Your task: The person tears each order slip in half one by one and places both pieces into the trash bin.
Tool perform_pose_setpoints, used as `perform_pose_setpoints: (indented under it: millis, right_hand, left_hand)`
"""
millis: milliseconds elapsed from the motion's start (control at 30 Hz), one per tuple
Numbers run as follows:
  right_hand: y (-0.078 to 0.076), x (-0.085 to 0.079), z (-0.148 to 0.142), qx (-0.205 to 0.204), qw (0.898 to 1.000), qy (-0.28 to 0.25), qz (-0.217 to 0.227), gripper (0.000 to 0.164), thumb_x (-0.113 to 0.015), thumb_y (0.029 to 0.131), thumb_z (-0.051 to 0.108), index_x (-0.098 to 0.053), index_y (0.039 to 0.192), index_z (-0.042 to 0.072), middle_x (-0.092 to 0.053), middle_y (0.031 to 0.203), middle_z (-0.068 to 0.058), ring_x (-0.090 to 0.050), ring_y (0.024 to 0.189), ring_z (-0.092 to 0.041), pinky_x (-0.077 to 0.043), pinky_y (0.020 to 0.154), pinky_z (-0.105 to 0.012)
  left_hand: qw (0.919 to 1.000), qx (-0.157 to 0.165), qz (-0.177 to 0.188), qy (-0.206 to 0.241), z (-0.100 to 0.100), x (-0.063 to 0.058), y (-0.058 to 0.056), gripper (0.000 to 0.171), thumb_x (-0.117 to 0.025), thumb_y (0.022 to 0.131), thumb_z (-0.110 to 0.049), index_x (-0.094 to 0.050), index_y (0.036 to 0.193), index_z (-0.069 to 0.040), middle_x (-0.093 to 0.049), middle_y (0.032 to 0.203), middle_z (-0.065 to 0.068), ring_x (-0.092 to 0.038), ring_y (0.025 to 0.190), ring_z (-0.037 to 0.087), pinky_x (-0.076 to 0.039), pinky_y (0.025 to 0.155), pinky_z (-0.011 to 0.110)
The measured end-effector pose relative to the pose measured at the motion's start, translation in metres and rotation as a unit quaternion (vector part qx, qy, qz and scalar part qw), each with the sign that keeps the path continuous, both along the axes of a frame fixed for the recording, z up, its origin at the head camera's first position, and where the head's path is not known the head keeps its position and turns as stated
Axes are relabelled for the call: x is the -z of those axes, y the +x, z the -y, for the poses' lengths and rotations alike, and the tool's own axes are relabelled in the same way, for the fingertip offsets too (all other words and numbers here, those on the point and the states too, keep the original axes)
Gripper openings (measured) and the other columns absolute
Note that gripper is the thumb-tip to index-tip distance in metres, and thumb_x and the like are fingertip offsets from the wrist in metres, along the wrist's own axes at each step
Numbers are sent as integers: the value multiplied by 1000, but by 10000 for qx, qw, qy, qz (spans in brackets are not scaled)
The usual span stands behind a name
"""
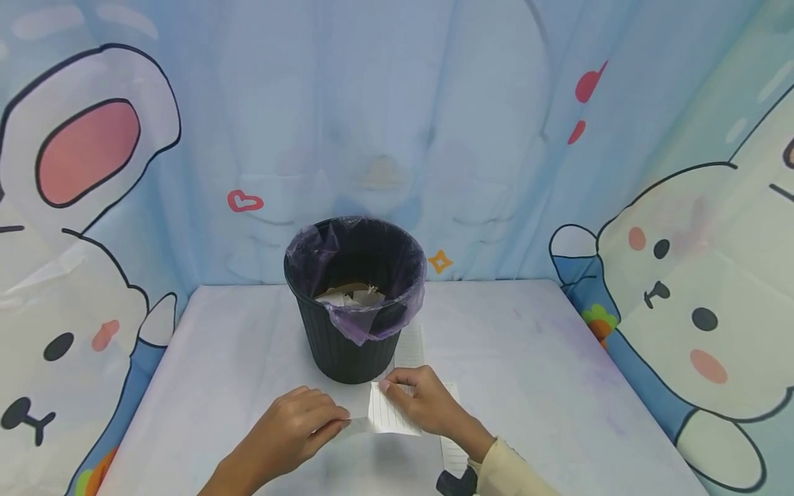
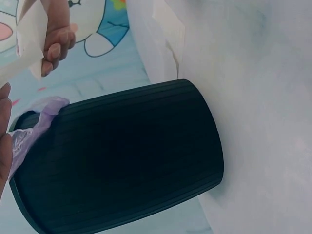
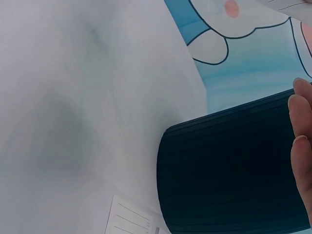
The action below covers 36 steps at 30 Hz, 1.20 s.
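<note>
My right hand (image 1: 428,403) pinches a small sheet of lined paper (image 1: 389,413) between thumb and fingers, above the table in front of the bin. To its left, my left hand (image 1: 296,427) pinches the end of a thin pale strip (image 1: 360,425). In the left wrist view the strip (image 2: 19,67) runs from my left fingertips (image 2: 5,146) to the paper in the right hand; whether it is part of that sheet I cannot tell. Only the fingertips (image 3: 302,117) of the right hand show in the right wrist view.
A black bin (image 1: 353,355) with a purple liner (image 1: 360,324) stands just beyond the hands, holding paper scraps (image 1: 353,296). More lined paper (image 1: 409,346) lies beside and in front of it on the white table (image 1: 527,386). A cartoon-printed curtain (image 1: 496,138) surrounds the table.
</note>
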State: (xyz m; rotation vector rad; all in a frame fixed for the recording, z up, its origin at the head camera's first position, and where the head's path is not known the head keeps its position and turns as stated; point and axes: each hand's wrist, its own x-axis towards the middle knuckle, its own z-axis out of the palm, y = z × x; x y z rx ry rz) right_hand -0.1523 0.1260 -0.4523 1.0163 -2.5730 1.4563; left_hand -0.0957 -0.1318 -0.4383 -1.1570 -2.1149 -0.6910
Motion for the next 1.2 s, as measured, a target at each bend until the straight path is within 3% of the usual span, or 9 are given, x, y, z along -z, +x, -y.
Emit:
perform_pose_setpoints:
  millis: [233,633,867,1200]
  right_hand:
    - [0,2,1,2,10000,22,81,18,-63,98,12,-76,86,9,-76,84,-2,-60,69,-1,-54,66,-21]
    - [2,1,1,11,9999,43,114,18,-63,98,10,-75,86,8,-75,82,-2,-59,67,-1,-53,64,-20]
    - [3,3,1,87,9998,54,161,18,-62,98,11,-76,85,9,-74,82,-1,-58,68,-1,-53,64,-20]
    - [-1,-1,0,119,9998,71,117,18,-62,98,11,-75,86,8,-75,82,-2,-59,66,-2,-53,62,-21]
  left_hand:
    - [9999,18,-124,53,1,2,1,1,-75,90,-17,-75,91,-17,-69,81,-13,-59,71,0,-47,68,13]
    - [9998,101,-182,70,2,-1,1,12,-79,84,-12,-76,94,-18,-69,81,-13,-59,70,0,-48,69,14]
    - [9995,134,-272,130,1,-1,2,4,-72,94,-18,-75,94,-17,-70,82,-13,-59,71,0,-49,69,15]
    - [9995,147,-246,122,3,-2,-1,5,-76,89,-16,-76,94,-17,-70,82,-11,-60,71,1,-48,68,14]
